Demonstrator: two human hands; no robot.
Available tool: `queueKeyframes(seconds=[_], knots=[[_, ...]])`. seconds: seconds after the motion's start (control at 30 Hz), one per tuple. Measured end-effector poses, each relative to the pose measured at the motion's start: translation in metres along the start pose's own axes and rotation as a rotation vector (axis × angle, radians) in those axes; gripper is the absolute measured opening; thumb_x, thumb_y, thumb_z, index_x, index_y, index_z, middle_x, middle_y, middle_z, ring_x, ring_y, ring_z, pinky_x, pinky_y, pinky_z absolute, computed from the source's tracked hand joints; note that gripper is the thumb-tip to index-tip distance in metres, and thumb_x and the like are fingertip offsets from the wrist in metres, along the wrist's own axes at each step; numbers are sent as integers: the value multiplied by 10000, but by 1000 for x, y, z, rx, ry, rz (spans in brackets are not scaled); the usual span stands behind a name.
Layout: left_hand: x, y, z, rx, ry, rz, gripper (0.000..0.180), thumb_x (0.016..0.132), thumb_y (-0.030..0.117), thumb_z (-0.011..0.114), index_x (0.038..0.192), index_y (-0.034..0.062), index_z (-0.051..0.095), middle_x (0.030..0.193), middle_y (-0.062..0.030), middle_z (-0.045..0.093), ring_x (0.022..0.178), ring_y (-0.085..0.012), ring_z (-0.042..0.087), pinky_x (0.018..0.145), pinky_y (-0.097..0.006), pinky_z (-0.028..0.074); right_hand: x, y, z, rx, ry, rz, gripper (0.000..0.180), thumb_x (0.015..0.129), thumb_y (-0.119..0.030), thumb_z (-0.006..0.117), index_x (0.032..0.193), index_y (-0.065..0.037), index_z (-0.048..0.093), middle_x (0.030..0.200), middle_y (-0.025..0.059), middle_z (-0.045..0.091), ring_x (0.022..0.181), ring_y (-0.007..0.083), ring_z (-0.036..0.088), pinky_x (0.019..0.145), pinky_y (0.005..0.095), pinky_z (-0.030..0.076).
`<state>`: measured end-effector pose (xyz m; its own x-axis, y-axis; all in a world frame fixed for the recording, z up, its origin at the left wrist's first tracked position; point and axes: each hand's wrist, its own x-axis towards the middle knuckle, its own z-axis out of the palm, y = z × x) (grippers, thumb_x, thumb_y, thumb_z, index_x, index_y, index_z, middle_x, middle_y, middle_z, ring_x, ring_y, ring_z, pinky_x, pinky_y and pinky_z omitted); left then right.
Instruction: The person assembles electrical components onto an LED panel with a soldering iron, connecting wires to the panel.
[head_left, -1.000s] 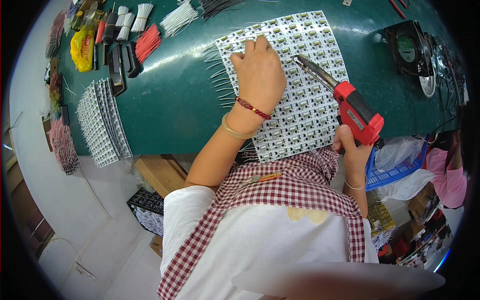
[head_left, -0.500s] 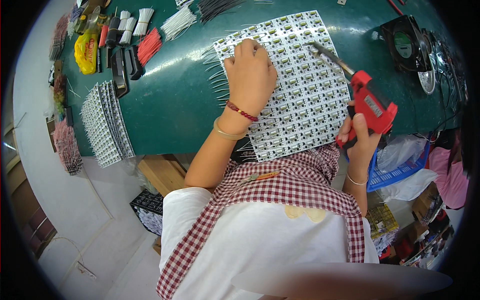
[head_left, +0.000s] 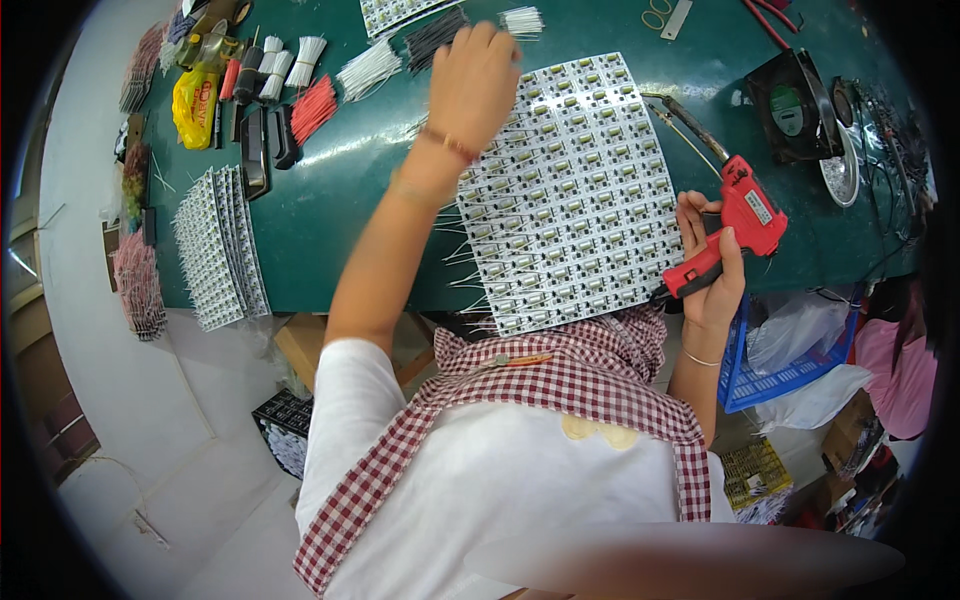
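Moved: the left hand (head_left: pixel 475 85) has gone from the panel's left columns to beyond its far left corner; the red soldering gun (head_left: pixel 752 210) has swung right, off the board.
White panel: a rectangular sheet of circuit boards (head_left: pixel 590 200), with even rows of small pale yellow-green parts and dark spots between them; thin white wires lie across the left columns and stick out past the left edge.
Panel's place: on the green table (head_left: pixel 330 215), in front of the person, its near edge by the checked apron (head_left: pixel 570 365).
Left hand: fingers bent and close together, back of the hand up, over the black wire bundle (head_left: pixel 435 38); whether it grips anything cannot be told.
Right hand: this hand (head_left: pixel 715 295) holds the gun, handle between thumb and fingers.
Gun tip: just right of the panel's right edge, near the far corner; half a second ago it was over the boards.
Far edge: a short white wire bundle (head_left: pixel 522 22) now shows beside the left hand.
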<state>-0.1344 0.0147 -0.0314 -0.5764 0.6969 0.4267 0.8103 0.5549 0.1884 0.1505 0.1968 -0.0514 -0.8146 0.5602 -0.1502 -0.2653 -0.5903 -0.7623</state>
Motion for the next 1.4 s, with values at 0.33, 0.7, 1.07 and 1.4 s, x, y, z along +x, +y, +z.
queueKeyframes(seconds=[0.33,0.7,1.07,1.4], knots=[[65,-57,72,88,-245,44,482,785,198,747,1218,40,602,1218,-143,588,1137,-319,563,948,-416,491,2,2,-1,51,41,23,325,957,-243,540,1175,-6,496,1292,272,529,1289,380,471,1149,471,301],[46,-31,55,90,2,-7,288,772,170,743,1039,106,654,1131,-48,559,1115,-262,515,915,-449,397,7,1,2,-11,-25,23,311,958,-242,529,1157,-5,494,1290,299,521,1292,404,460,1163,486,267],[43,-30,65,89,2,-69,146,789,217,721,859,102,663,974,-55,557,1009,-266,518,812,-424,409,5,3,-2,-34,-37,22,317,963,-261,502,1152,-7,490,1313,297,507,1313,401,436,1178,481,235],[43,-35,71,102,-42,-56,125,814,196,693,873,98,644,952,-68,552,984,-277,514,802,-418,414,8,4,2,0,3,4,295,948,-212,536,1133,15,499,1248,300,545,1262,407,491,1149,496,298]])
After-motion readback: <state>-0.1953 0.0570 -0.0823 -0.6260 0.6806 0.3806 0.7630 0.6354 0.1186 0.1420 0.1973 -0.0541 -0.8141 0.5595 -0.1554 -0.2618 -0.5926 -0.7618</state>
